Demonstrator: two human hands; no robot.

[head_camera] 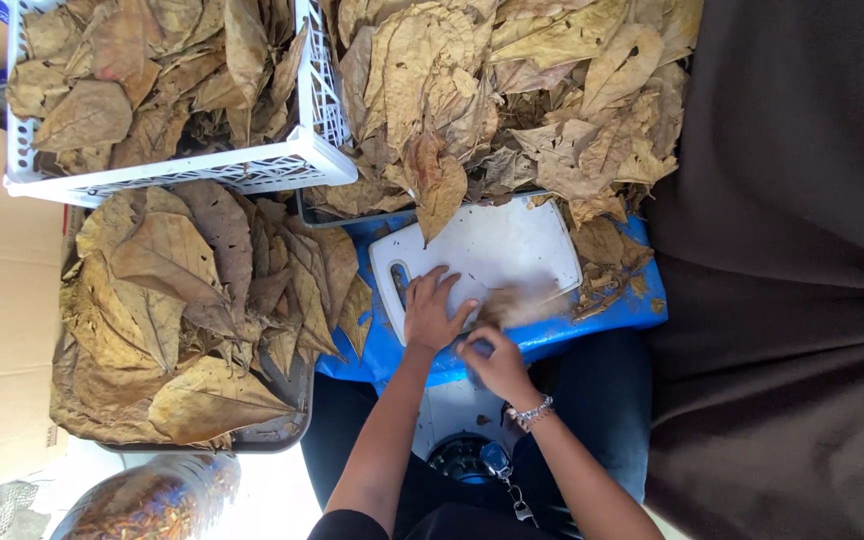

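Dried brown leaf (520,300): blurred, lying on the white plastic cutting board (497,245), which rests on a blue tray (552,335) over the lap.
Left hand (432,312): fingers spread flat on the board beside the leaf, gripping nothing.
Right hand (492,362): fingers curled at the leaf's near end; whether they pinch it, I cannot tell.
Doing it well: judging by this, keep the board pinned and the leaf flat.
Around: heaped dry leaves in a white lattice basket (252,170) and a dark metal tray (272,432).

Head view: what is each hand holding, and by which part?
Left hand lies flat on the white cutting board. Right hand grips something at the blurred leaf; what and where cannot be told.
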